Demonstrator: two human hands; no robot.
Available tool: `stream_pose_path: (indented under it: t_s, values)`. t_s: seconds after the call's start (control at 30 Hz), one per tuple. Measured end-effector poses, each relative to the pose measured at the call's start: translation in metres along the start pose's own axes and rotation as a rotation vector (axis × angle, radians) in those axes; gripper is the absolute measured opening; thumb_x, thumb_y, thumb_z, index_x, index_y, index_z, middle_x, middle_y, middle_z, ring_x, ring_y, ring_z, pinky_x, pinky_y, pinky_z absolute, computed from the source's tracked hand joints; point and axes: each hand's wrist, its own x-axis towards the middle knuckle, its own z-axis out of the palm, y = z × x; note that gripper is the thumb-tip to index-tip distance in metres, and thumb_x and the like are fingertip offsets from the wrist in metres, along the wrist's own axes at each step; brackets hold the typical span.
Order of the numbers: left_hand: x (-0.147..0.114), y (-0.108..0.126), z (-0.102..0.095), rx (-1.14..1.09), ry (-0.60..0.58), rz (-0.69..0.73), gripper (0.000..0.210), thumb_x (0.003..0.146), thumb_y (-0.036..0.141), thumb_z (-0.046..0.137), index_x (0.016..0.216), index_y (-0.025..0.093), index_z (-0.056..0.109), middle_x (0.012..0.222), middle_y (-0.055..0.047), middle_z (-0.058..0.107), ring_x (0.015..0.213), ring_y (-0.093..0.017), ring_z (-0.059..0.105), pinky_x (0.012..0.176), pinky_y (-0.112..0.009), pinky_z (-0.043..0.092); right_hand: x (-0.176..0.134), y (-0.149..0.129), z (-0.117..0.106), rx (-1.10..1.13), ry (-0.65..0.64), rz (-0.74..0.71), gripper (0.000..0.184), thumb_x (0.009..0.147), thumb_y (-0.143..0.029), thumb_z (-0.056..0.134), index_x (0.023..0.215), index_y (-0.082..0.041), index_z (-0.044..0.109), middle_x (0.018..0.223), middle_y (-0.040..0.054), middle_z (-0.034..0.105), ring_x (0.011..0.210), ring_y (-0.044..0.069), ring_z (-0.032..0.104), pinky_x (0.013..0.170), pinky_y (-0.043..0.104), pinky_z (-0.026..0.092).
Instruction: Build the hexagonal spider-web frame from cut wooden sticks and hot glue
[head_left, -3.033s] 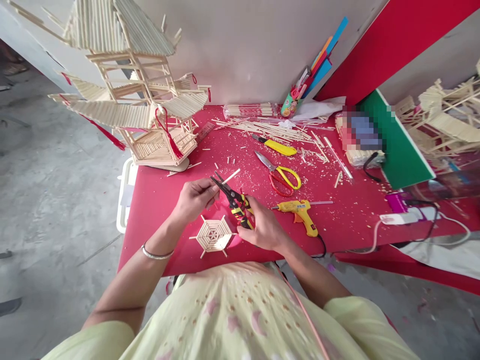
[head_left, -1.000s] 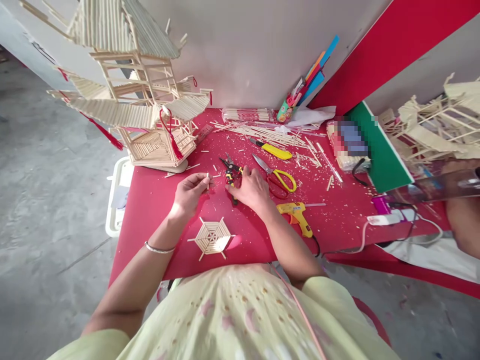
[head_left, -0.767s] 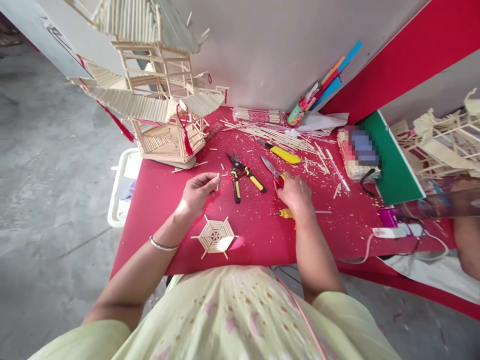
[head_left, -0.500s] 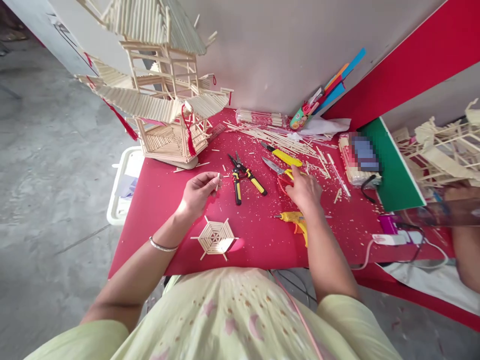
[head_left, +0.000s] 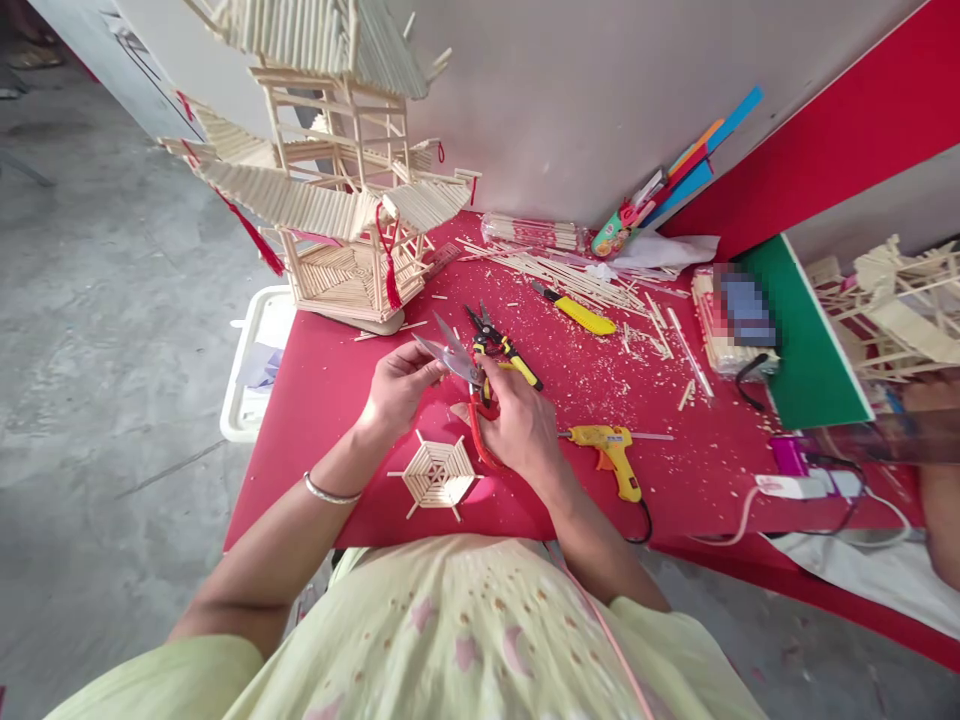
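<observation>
My right hand (head_left: pixel 517 425) grips red-and-yellow scissors (head_left: pixel 459 365) with the blades apart, pointing left at my left hand. My left hand (head_left: pixel 401 390) pinches a short stick piece at its fingertips, right at the blade tips; the piece itself is barely visible. Below both hands a small hexagonal stick web (head_left: pixel 439 473) lies flat on the red table (head_left: pixel 315 470). Black-and-yellow cutting pliers (head_left: pixel 501 342) lie on the table just behind the scissors.
A tall stick pagoda model (head_left: pixel 337 200) stands at the table's back left. A yellow glue gun (head_left: pixel 611 455), a yellow utility knife (head_left: pixel 576 310), loose sticks (head_left: pixel 570 275), a green board (head_left: pixel 806 330) and a white power strip (head_left: pixel 799 486) lie to the right. Another person's arm (head_left: pixel 937 480) shows at far right.
My right hand laid the pliers on the table, reached right, picked up the scissors and brought them back to my left hand. My left hand stayed put with its stick piece.
</observation>
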Motion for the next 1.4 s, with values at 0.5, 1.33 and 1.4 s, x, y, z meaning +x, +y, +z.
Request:
stream_pose_path:
  t_s: [0.5,1.33,1.4]
  values:
    - [0.001,-0.004,-0.002,0.015,0.03,-0.003,0.032,0.055,0.033,0.099,0.074,0.017,0.078,0.067,-0.001,0.07,0.057,-0.008,0.054,0.055,-0.022,0.044,0.001,-0.003,0.005,0.032,-0.062,0.064,0.074,0.097,-0.063,0.059,0.159,-0.025,0.044,0.128,0.0175,0.067,0.114,0.037,0.064,0.089,0.043,0.05]
    - [-0.008,0.0,0.011,-0.136,-0.049,-0.112,0.041,0.065,0.036,0.096,0.085,0.015,0.067,0.08,-0.004,0.073,0.062,-0.011,0.067,0.046,-0.017,0.051,0.013,0.0,0.028,0.962,0.126,0.227,0.058,0.088,-0.061,0.07,0.132,-0.024,0.061,0.093,0.0042,0.077,0.078,0.021,0.074,0.066,0.031,0.059]
    - [-0.011,-0.001,0.013,-0.145,-0.062,-0.109,0.038,0.067,0.035,0.095,0.084,0.015,0.068,0.083,-0.004,0.074,0.061,-0.009,0.065,0.046,-0.017,0.049,0.019,-0.004,0.03,1.019,0.146,0.267,0.058,0.086,-0.062,0.072,0.129,-0.025,0.06,0.091,0.0037,0.076,0.075,0.02,0.074,0.06,0.029,0.058]
